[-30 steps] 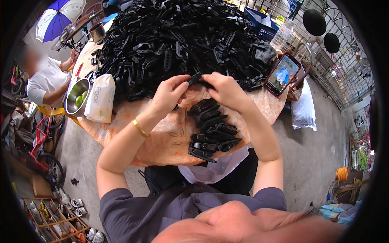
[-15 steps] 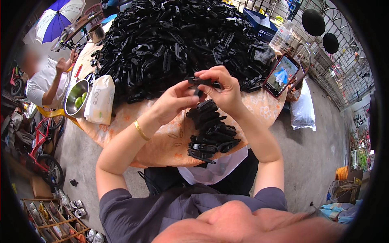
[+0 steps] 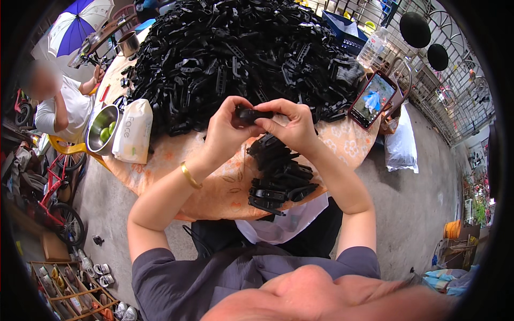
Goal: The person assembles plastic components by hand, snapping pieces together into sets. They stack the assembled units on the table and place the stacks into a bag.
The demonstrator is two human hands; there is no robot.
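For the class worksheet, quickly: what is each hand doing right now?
Left hand: closed on one end of the small black plastic part.
Right hand: closed on the other end of the same part, above the table.

The person is wearing a dark grey short-sleeved shirt [image 3: 225, 270], leaving both forearms bare; a thin gold bangle [image 3: 190, 175] is circling the left wrist, while the right hand [image 3: 292, 125] is showing no jewellery

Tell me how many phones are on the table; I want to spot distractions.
1: a phone with its screen lit lies at the table's right edge, beside the big pile of black plastic parts. That pile could hide others.
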